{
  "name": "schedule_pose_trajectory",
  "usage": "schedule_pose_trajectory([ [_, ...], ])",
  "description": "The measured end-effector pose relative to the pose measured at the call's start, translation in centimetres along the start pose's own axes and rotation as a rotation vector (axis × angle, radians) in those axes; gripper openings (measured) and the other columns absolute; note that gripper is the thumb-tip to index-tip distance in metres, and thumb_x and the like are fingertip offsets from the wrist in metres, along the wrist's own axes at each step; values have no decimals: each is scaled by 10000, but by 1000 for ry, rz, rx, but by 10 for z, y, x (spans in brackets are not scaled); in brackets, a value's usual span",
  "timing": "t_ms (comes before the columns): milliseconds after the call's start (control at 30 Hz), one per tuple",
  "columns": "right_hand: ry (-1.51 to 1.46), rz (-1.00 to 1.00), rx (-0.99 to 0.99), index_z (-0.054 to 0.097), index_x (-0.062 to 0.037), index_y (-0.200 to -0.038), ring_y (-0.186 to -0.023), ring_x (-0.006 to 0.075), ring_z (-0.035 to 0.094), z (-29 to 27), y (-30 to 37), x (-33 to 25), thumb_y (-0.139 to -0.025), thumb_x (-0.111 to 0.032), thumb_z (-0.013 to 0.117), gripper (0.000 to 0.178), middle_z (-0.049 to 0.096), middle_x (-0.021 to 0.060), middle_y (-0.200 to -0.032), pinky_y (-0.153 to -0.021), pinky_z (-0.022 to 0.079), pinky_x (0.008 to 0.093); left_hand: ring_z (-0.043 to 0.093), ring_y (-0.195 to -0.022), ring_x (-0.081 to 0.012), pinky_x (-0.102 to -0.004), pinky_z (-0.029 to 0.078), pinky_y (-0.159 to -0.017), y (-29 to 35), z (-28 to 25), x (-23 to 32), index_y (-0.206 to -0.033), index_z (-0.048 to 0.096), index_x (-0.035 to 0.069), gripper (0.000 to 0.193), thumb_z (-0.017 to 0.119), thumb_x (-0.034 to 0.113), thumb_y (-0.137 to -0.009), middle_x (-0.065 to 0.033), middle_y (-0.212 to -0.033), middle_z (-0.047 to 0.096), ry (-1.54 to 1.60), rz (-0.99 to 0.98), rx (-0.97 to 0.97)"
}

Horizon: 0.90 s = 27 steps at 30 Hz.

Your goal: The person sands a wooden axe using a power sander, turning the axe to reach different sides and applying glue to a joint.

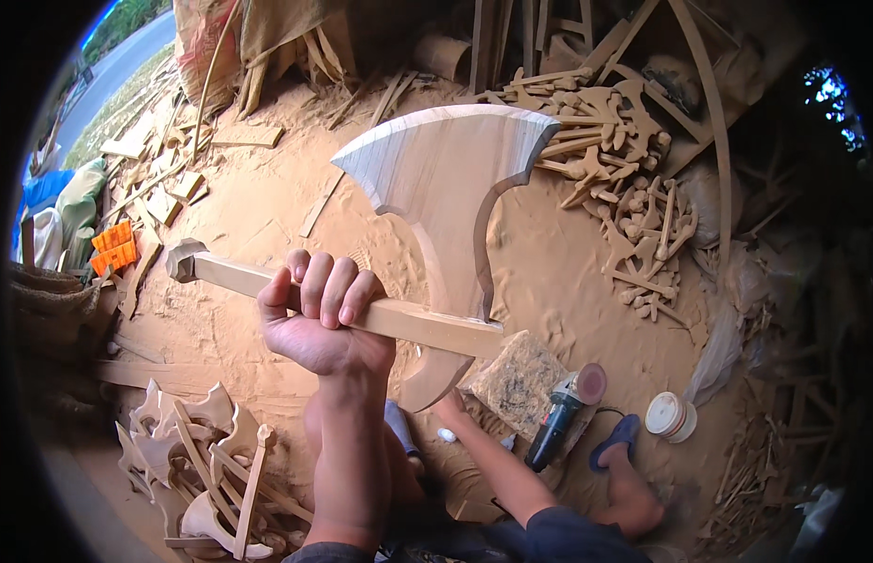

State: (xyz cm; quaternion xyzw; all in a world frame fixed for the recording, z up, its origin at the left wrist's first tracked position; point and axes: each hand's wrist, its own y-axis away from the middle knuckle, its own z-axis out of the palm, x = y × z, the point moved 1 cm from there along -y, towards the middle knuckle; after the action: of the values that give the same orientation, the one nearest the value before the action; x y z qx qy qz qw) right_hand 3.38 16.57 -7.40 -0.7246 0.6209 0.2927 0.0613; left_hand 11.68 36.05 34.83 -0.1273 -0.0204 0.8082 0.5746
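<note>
My left hand [328,314] is wrapped round the handle of a wooden axe [450,202], raised in front of me. Its broad curved blade points away, with paler bevelled edges. A faceted knob caps the handle's left end, and a small hooked spike juts from the near side below the blade. Beside that spike is my right hand [447,405], mostly hidden behind the wood, so its fingers do not show. An angle grinder [554,427] with a round reddish disc leans on a rough block [519,380] to the right of the spike.
Carved wooden pieces [633,188] lie heaped at the far right. More axe-shaped parts [202,450] are piled at the near left. A white round tub [671,417] stands right of my slippered foot [616,439]. Sawdust covers the ground [267,188], with offcuts [178,192] and an orange object [114,248] leftward.
</note>
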Motion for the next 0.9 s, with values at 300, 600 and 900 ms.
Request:
schedule_pose_trajectory([
  [300, -888, -263, 635, 782, 6, -989, -893, 138, 695, -322, 62, -123, -894, -52, 820, 118, 757, 96, -959, -804, 561, 273, 353, -474, -78, -251, 386, -473, 2, 1, -18, -754, 435, 122, 239, 478, 198, -977, 63, -572, 340, -19, -74, 31],
  [600, -379, -823, 693, 808, -73, -1000, -963, 211, 685, -452, 90, -180, -824, 5, 831, 194, 734, 90, -1043, -815, 558, 296, 343, -450, -71, -247, 350, -426, 22, 12, -43, -721, 409, 144, 268, 481, 191, -975, 67, -551, 340, -78, -125, 117],
  [900, 109, -883, 704, 809, -202, -1200, -1237, 378, 591, -449, 112, -152, -715, 87, 622, 595, 650, 170, -1343, -1055, 497, 445, 323, -427, -75, -245, 303, -386, 31, 11, -49, -705, 432, 161, 276, 499, 207, -969, 74, -533, 333, -111, -154, 433],
])
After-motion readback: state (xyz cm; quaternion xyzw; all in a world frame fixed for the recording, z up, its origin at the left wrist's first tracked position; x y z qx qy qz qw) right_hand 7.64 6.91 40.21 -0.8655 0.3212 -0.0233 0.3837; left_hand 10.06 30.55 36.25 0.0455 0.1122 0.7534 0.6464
